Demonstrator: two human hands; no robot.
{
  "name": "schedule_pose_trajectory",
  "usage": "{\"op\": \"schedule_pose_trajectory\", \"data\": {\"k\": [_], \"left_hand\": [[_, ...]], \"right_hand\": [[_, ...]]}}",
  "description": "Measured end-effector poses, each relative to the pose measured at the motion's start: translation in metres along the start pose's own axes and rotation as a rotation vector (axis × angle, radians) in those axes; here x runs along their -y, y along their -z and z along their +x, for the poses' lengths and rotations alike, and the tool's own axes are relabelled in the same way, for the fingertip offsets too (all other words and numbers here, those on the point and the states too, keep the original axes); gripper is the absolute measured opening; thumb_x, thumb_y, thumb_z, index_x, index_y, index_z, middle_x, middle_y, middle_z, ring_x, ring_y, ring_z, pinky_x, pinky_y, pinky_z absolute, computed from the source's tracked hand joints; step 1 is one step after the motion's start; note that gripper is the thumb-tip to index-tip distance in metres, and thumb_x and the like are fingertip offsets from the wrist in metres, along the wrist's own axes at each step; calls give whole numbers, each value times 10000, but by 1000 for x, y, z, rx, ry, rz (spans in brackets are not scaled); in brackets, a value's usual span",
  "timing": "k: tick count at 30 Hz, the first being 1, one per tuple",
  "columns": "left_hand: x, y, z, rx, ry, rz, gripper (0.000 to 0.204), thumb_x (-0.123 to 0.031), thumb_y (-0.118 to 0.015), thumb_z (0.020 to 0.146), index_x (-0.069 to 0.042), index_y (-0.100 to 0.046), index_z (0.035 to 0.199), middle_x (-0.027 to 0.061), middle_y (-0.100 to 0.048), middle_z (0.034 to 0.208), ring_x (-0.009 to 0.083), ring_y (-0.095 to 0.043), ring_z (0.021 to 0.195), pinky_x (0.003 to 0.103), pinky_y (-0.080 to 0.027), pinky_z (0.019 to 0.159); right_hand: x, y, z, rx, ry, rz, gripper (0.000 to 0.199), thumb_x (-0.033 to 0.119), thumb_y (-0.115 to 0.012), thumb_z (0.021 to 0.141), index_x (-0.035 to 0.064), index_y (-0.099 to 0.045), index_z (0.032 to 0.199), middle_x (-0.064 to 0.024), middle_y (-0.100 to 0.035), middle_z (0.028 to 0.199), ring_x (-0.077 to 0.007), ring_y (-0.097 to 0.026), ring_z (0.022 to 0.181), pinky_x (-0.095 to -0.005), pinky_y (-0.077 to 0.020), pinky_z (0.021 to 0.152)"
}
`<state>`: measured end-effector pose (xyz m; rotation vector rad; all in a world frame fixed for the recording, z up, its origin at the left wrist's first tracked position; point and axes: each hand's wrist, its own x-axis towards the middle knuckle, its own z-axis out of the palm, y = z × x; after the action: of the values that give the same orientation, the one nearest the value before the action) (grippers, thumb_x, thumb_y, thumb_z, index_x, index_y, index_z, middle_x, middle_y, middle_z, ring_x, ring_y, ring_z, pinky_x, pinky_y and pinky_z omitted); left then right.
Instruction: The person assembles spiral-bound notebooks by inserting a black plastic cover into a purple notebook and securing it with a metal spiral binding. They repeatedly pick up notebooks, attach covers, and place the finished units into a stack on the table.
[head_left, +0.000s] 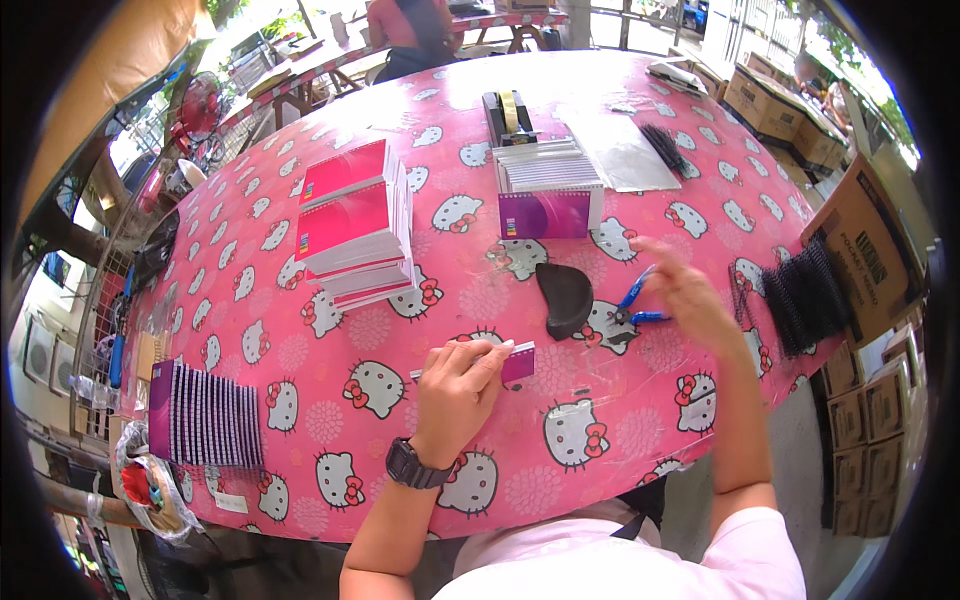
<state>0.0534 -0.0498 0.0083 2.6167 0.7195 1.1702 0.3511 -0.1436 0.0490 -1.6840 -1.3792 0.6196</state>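
My left hand (458, 385) holds a small magenta notebook (518, 362) by its edge, low over the pink cartoon-cat tablecloth (620, 420); a black watch is on that wrist. To its right, my right hand (685, 290) is blurred in the air with fingers spread and nothing in it, just right of blue-handled pliers (635, 305). A black curved pad (565, 298) lies between the two hands.
Two stacks of pink-covered notebooks (355, 225) stand at the left. A row of purple-fronted booklets (548, 190), a tape dispenser (508, 115) and a clear plastic sheet (625, 150) lie further back. Black spiral binding coils (805, 295) sit at the right edge, bound notebooks (205, 415) at the left, cardboard boxes (865, 250) beyond.
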Motion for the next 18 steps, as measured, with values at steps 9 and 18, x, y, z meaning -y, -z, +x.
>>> {"op": "schedule_pose_trajectory", "data": {"k": [9, 18], "left_hand": [[-3, -1, 4, -10, -30, -7, 209, -83, -711, 759, -112, -704, 966, 1, -641, 863, 177, -586, 765, 313, -431, 679], [-1, -3, 2, -13, -17, -45, 183, -77, -722, 746, -109, -702, 925, -4, -640, 840, 174, -578, 737, 309, -427, 669]], "right_hand": [[25, -75, 13, 289, 304, 105, 266, -100, -628, 725, 31, -630, 956, -66, -592, 933, -192, -612, 830, -278, -491, 693], [17, -89, 10, 301, 374, 256, 216, -58, -657, 761, 32, -650, 958, -62, -598, 923, -184, -606, 852, -289, -485, 742]]}}
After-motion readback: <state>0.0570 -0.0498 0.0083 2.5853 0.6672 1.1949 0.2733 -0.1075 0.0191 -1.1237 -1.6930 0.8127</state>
